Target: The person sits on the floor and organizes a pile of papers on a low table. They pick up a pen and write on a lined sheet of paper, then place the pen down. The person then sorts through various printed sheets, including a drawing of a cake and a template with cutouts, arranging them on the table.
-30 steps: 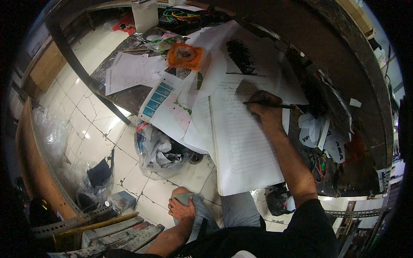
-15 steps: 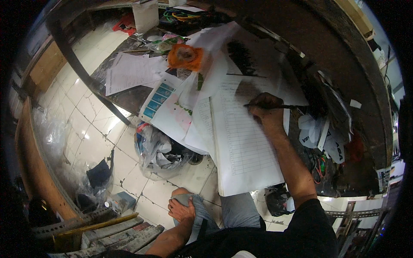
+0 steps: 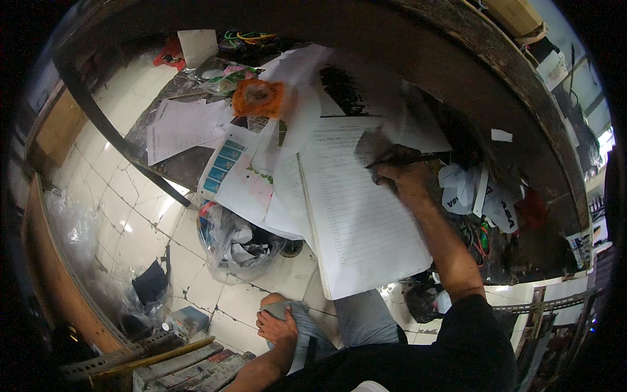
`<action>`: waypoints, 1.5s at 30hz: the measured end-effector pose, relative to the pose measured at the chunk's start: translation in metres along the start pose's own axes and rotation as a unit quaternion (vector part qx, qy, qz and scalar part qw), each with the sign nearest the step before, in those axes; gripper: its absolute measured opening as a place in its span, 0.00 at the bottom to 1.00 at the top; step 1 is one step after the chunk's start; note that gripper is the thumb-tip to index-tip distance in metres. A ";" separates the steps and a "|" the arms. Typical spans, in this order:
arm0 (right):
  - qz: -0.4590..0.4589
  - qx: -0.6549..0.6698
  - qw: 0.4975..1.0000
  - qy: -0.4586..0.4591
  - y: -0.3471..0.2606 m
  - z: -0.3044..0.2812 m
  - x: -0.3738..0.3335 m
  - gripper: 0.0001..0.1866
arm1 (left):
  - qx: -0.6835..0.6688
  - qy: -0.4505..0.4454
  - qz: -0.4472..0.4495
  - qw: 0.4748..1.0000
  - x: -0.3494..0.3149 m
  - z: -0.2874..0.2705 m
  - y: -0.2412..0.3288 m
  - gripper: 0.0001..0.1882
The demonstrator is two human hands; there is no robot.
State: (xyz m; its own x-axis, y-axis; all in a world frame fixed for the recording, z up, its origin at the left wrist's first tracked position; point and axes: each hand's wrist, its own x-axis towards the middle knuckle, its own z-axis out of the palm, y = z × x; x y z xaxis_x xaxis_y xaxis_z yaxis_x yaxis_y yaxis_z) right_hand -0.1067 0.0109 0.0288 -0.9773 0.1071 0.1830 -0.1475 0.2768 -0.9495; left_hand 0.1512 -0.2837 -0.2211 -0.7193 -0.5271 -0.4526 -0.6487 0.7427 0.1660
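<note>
My right hand (image 3: pixel 400 175) is closed around a dark pen (image 3: pixel 428 158), its tip at the upper part of a ruled page. The page belongs to an open ledger book (image 3: pixel 369 228) with rows and columns, lying on a desk and reaching over its near edge. Faint handwriting shows in the top rows, too small to read. My left hand (image 3: pixel 277 326) rests on my left knee, fingers spread over the grey trouser cloth, holding nothing. Beside the book lie loose papers (image 3: pixel 186 127) and an orange square piece (image 3: pixel 258 98).
A clear plastic bag of rubbish (image 3: pixel 238 251) sits on the tiled floor (image 3: pixel 140 222) below the desk. White plastic pieces (image 3: pixel 499 210) and small wires lie right of the book. Boards (image 3: pixel 196 369) are stacked at lower left. A dark curved panel (image 3: pixel 418 32) spans the far side.
My view has shifted, so the desk appears further left. Relative to the page, my right hand with the pen has moved slightly right. My left hand stays on the knee.
</note>
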 end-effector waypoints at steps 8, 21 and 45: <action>0.078 -0.044 0.996 -0.020 -0.007 0.008 0.004 0.08 | 0.010 0.001 0.000 1.000 -0.002 0.004 -0.002 0.42; 0.041 -0.219 0.974 -0.033 -0.001 0.005 0.010 0.09 | 0.021 -0.014 -0.012 1.000 -0.001 0.003 0.001 0.44; 0.075 -0.062 0.995 0.027 0.004 0.000 0.003 0.15 | 0.006 0.001 0.000 1.000 -0.002 0.000 0.000 0.43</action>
State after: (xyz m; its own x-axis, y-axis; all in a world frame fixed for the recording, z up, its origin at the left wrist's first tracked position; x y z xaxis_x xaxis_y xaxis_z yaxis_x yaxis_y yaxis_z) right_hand -0.1100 0.0124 0.0250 -0.9767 0.2068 0.0579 0.0230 0.3690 -0.9292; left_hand 0.1526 -0.2824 -0.2196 -0.7197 -0.5280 -0.4508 -0.6457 0.7477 0.1552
